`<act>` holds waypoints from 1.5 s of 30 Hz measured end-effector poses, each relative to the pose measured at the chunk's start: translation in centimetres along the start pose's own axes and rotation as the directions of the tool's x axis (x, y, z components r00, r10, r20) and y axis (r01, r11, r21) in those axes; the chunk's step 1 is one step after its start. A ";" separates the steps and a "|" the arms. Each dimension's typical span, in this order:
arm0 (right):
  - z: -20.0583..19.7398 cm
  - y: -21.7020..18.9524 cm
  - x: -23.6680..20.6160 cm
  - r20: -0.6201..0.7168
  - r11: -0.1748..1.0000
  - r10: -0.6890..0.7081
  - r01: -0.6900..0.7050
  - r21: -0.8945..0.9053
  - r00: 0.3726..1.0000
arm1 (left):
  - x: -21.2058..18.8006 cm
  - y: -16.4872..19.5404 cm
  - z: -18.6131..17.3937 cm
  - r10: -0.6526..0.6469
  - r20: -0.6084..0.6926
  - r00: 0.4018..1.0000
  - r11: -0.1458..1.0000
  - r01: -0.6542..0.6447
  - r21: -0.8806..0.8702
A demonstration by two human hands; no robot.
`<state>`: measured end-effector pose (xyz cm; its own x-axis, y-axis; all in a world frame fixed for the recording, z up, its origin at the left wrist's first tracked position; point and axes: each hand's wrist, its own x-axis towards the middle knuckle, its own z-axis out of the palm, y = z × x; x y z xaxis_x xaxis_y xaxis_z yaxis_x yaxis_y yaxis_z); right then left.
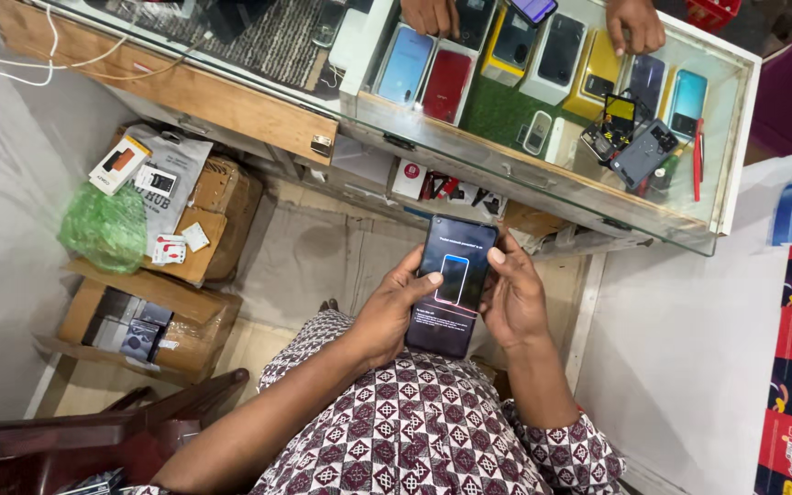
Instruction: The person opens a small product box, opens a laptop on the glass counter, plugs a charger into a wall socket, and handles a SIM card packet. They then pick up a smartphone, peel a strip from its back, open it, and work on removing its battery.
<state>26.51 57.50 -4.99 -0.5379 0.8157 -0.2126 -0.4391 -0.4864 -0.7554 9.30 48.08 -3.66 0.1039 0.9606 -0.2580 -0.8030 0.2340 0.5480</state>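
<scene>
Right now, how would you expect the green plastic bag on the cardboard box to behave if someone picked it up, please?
The green plastic bag looks thin and crinkled, so it would probably sag and flop. It bulges loosely, suggesting light contents for its size. Its glossy film may slip somewhat in the fingers.

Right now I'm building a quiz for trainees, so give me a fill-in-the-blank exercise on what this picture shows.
1. Both hands, left hand and right hand, hold one dark ____, screen lit.
2. The display counter ahead has a top made of ____.
3. Another person's two hands rest on the counter's ____ side.
4. The crumpled bag on the cardboard boxes is ____ in colour.

Missing words: smartphone; glass; far; green
</scene>
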 end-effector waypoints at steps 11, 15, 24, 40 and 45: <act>1.2 0.0 0.4 -0.068 0.997 0.070 -0.068 0.030 0.995 | -0.3 -0.4 -1.0 -0.008 0.019 1.000 1.000 0.009 -0.024; 1.6 -0.1 0.5 -0.100 0.987 0.132 -0.122 0.102 0.986 | -0.7 -0.1 -1.0 -0.075 0.173 0.982 0.982 0.103 -0.158; 3.7 -0.7 1.0 0.019 0.999 0.034 -0.034 -0.005 0.999 | -0.6 0.1 -2.9 -0.060 0.331 0.942 0.945 0.160 -0.285; 3.4 -2.9 2.7 -0.096 0.995 0.032 -0.041 -0.090 0.995 | 1.0 0.9 -1.6 -0.054 0.271 0.961 0.973 0.112 -0.202; 3.4 -3.4 2.3 -0.217 0.988 0.015 -0.047 -0.145 0.976 | 1.5 1.0 -0.3 -0.095 0.260 0.961 0.956 0.161 -0.246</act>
<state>24.33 59.99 -0.83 -0.3753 0.8570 -0.3532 -0.3042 -0.4738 -0.8264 8.47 49.73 -3.70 0.3289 0.9398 -0.0926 -0.8952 0.3415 0.2863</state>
